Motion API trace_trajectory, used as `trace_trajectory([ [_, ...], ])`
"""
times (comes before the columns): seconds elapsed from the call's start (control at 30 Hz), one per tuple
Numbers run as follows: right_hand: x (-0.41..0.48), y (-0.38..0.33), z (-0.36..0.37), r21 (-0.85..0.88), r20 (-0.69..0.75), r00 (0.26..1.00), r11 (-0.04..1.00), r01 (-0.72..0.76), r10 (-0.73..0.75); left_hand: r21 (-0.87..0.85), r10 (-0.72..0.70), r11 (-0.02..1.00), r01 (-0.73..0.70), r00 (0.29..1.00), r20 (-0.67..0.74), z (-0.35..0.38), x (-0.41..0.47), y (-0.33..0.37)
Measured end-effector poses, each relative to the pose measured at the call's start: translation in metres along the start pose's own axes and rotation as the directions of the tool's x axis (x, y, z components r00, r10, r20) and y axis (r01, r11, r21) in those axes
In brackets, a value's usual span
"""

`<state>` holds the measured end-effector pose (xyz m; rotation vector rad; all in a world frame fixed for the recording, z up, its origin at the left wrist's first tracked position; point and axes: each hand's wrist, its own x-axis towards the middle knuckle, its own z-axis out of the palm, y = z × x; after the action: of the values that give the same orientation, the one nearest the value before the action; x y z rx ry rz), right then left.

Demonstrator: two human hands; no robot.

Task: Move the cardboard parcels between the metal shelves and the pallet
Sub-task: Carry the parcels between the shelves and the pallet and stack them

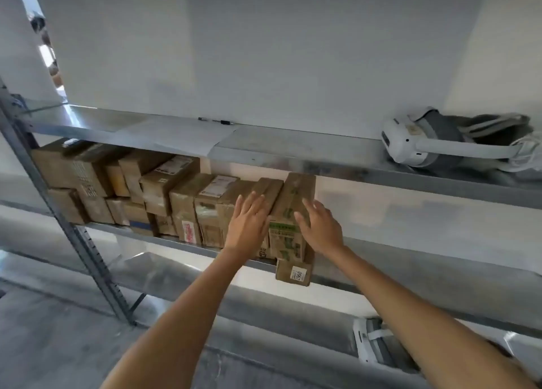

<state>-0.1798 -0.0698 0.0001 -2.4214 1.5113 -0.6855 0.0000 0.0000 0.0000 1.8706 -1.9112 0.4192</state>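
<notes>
Both hands reach into the middle shelf [410, 259], where a row of parcels [140, 189] runs from the left post toward the centre. The end parcel [289, 221], the one with green print, stands upright at the right end of that row, its long axis vertical and leaning a little to the right at the top. A smaller box [293, 272] with a white label sits under it and juts past the shelf's front edge. The left hand [247, 227] lies flat, fingers [249, 202] spread and extended, against the front of the neighbouring parcel [264, 192] just left of the green one. The right hand [321, 230] is just beside the green parcel's right face, fingers [308, 209] apart and slightly curled, near or touching the cardboard; contact cannot be told for sure. Neither hand is closed on anything. The green parcel lies between the two hands, directly ahead of the fingers, with the right hand nearer to it. Likely the next move is to press in from both sides and draw it out toward the person; the overhanging small box beneath may shift or drop as it comes. A headset [410, 145] rests on the top shelf, well apart from the work.
</notes>
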Motion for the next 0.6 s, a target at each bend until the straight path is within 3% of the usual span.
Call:
trace_trajectory([
  [0.17, 0.032, -0.014, 0.015, 0.034, 0.023, 0.985, 0.985, -0.171, 0.171, 0.157, 0.011, 0.987, -0.029, 0.993, 0.115, 0.014, 0.035, -0.010],
  [0.33, 0.043, -0.002, 0.038, 0.246, 0.212, 0.949, 0.928, -0.281, 0.231, 0.085, 0.035, 0.995, -0.048, 0.987, 0.156, 0.032, 0.048, -0.009],
  [0.47, 0.041, 0.008, 0.045, 0.527, 0.282, 0.926, 0.766, -0.369, 0.251, 0.056, 0.091, 0.993, -0.103, 0.978, 0.186, 0.035, 0.056, -0.005],
  [0.6, 0.040, 0.008, 0.044, 0.663, 0.286, 0.912, 0.626, -0.410, 0.294, 0.080, 0.101, 0.989, -0.122, 0.969, 0.227, 0.038, 0.063, -0.005],
])
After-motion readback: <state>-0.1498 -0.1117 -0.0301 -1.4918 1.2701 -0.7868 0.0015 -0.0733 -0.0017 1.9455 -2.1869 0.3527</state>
